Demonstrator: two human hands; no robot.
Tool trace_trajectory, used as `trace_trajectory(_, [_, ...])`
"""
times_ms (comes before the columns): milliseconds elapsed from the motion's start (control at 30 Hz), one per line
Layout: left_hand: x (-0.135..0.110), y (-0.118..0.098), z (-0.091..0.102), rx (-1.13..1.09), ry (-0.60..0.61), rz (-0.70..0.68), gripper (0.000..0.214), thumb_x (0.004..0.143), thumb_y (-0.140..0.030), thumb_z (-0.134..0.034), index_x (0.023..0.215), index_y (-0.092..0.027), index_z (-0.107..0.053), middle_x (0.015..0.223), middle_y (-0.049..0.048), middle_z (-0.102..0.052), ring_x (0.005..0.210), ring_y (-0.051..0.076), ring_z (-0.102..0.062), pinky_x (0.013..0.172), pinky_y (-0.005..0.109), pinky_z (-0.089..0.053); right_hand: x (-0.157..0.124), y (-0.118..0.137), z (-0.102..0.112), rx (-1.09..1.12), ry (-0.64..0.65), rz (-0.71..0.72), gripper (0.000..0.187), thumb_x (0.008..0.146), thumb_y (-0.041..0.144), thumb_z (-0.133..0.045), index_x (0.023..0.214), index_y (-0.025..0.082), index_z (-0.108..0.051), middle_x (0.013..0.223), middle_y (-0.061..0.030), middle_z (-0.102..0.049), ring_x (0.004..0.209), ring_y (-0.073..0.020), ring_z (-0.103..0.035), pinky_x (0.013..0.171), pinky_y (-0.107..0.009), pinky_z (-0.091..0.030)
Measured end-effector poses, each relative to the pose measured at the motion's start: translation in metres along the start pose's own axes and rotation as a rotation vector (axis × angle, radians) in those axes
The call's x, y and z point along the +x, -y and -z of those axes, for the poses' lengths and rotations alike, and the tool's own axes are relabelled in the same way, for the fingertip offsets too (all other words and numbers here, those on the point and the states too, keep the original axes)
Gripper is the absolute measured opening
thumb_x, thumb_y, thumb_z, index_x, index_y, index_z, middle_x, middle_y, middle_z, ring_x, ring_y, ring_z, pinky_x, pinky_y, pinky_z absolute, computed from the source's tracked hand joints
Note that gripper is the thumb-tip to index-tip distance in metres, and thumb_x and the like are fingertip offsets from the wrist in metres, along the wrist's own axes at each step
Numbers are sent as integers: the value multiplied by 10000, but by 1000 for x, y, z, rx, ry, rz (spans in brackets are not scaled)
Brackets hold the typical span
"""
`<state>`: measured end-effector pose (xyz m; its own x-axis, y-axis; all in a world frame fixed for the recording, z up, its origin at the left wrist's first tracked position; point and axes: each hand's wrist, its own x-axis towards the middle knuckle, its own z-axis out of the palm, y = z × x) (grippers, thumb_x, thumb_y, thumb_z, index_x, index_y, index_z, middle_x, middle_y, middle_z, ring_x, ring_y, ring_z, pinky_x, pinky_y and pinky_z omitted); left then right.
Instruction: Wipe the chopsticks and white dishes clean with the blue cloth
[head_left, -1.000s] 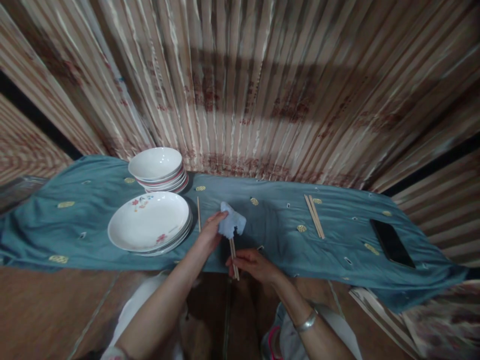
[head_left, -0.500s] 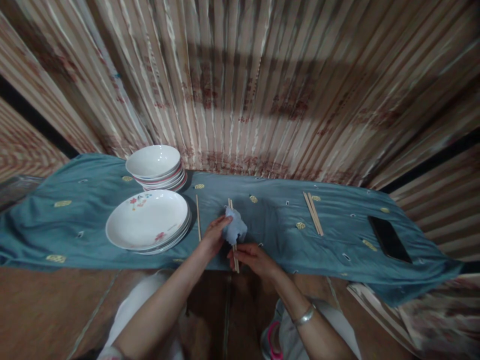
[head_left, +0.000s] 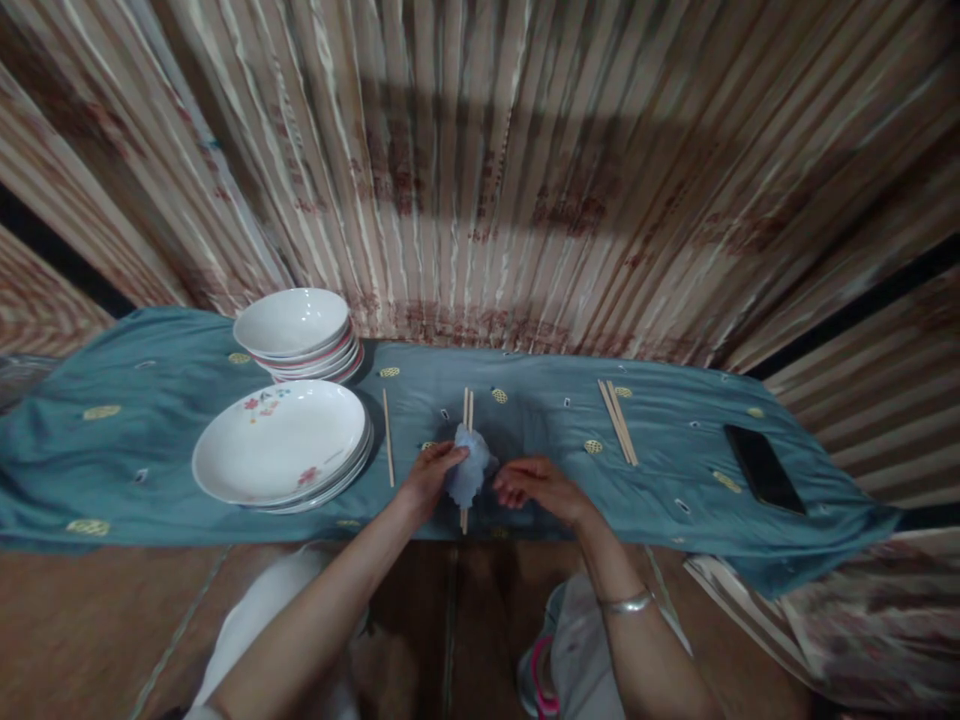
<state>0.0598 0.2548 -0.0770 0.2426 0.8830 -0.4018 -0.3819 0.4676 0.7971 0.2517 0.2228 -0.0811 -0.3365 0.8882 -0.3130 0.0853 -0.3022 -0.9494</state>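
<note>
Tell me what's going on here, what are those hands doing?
A person's left hand holds a pale blue cloth around some chopsticks, whose ends poke out both sides. The right hand is loosely curled beside the cloth, off the chopsticks. Stacked plates, stacked bowls and a single chopstick are on the left; more chopsticks and a smartphone lie on the right.

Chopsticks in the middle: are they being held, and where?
Yes: the left hand holds the chopsticks near their middle, through the blue cloth; both ends stick out. The right hand appears to hold nothing.
</note>
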Motion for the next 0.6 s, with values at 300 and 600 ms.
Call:
trace_trajectory(300, [-9,16,-6,191,172,46,290,511,-345,-865,643,-130,-721,562,29,-641,472,102,-505,476,221,-339,13,2,1,160,-398,178,469,629,606,-756,844,190,-771,786,-42,-735,654,-127,-595,635,-259,-472])
trace_trajectory(600, [-10,16,-9,249,201,51,259,523,-324,-860,622,-132,-717,529,15,-608,454,93,-463,448,215,-290,19,6,0,211,-373,193,435,636,572,-762,828,183,-780,770,-38,-742,633,-115,-587,613,-245,-435])
